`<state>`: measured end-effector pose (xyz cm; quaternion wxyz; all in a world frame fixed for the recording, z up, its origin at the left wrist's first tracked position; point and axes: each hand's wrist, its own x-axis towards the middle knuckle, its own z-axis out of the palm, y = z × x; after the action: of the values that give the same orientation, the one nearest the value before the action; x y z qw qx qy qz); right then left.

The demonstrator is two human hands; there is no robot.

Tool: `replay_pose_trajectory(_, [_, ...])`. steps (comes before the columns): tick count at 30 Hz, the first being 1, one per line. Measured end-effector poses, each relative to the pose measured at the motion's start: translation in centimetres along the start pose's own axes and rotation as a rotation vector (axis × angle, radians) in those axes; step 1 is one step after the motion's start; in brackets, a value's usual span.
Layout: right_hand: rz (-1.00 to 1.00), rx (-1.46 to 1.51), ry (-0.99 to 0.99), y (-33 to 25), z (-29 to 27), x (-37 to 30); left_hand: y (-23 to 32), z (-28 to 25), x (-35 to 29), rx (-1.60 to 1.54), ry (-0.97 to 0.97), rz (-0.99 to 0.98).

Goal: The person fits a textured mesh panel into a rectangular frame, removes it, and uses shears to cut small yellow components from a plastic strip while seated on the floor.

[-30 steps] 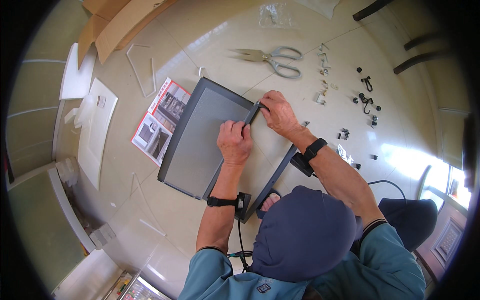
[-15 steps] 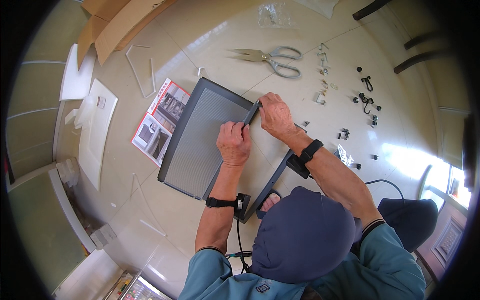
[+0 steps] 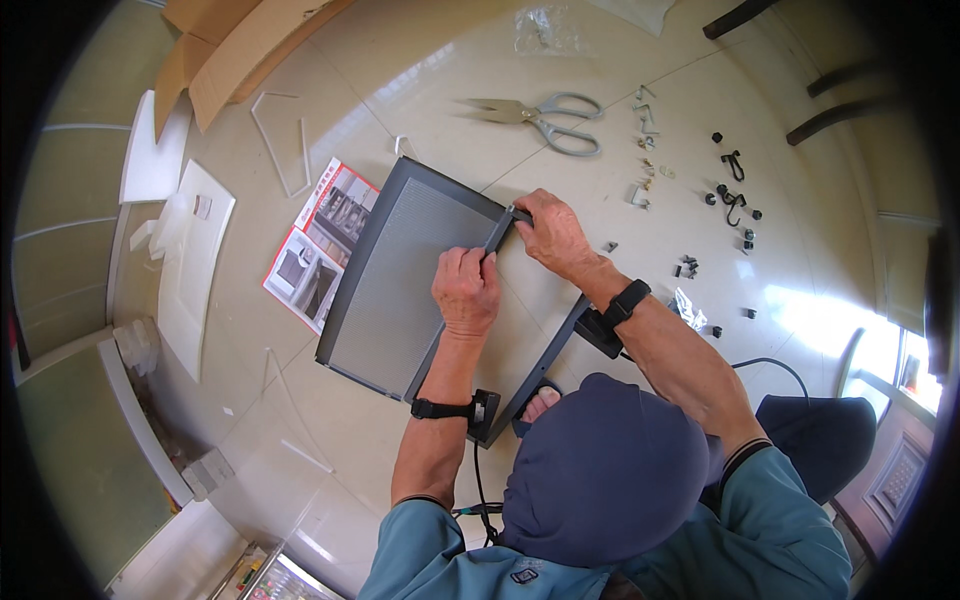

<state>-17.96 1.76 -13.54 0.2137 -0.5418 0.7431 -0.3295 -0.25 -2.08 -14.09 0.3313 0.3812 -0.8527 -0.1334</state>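
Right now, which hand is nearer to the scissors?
Right: the right hand is below the scissors in view, at one corner of the perforated tray; the left hand is farther, on its edge.

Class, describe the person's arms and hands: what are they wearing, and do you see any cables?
The left hand and right hand are gloveless. Each forearm has a black wrist strap carrying a dark, boxy device; a thin black cable hangs from the left one. The teal short sleeves have dark trim.
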Motion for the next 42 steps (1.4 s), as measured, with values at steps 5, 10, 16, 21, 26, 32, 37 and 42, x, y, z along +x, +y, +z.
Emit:
replay_pose_trajectory(5, [-0.008,0.041,0.006,0.0,0.1,0.1,-0.3,-0.6,0.5,-0.033,-0.014,-0.004])
replay_pose_trajectory(10, [-0.058,-0.043,0.050,-0.3,0.3,-0.2,-4.3,-5.4,5.5,0.255,0.124,-0.003])
replay_pose_trajectory(16, [-0.136,-0.160,0.044,0.1,1.0,-0.4,-7.8,-8.4,7.6,0.389,-0.266,-0.307])
replay_pose_trajectory(21, [-0.182,-0.231,0.062,0.2,1.1,-0.6,-7.9,-9.4,8.8,0.248,-0.269,-0.503])
replay_pose_trajectory(26, [-0.205,-0.276,0.021,-0.8,0.9,-0.5,-4.3,-11.5,10.2,0.202,-0.222,-0.546])
replay_pose_trajectory(32, [-0.132,-0.287,-0.019,-0.5,1.0,-0.3,-0.1,-11.4,10.7,0.134,-0.209,-0.453])
replay_pose_trajectory(37, [-0.087,-0.275,-0.085,-1.0,0.7,0.0,0.8,-11.6,9.7,0.137,-0.176,-0.364])
replay_pose_trajectory(42, [-0.022,-0.296,-0.110,-1.6,0.8,0.4,2.0,-11.6,9.0,0.148,-0.130,-0.258])
